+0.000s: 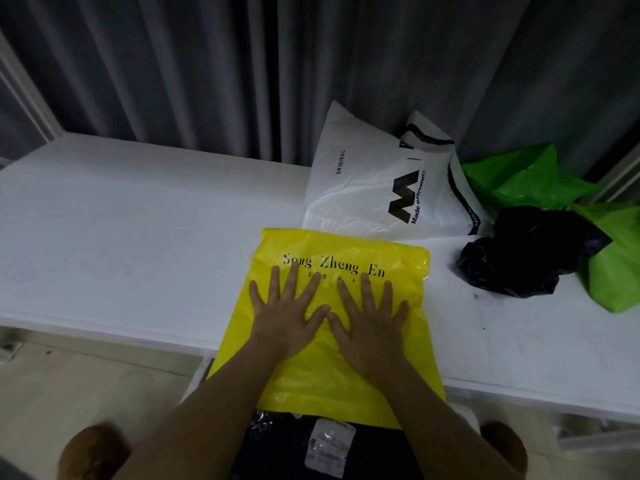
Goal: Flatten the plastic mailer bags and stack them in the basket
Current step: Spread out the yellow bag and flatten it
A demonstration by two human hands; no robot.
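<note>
Left hand (pixel 289 317), right hand (pixel 372 323) pressing yellow mailer (pixel 346 379) flat, fingers spread, gripping nothing. Mailer lying lower centre, overhanging desk (pixel 138 220) near edge, long axis running away from person; both hands equally near.

My hands (pixel 329 317) covered the small print on the yellow mailer (pixel 346 386). Its near end overhung the tabletop's (pixel 121 237) front edge, hiding part of a dark bag (pixel 273 441) below. The green bag (pixel 616 265) ran off frame.
</note>
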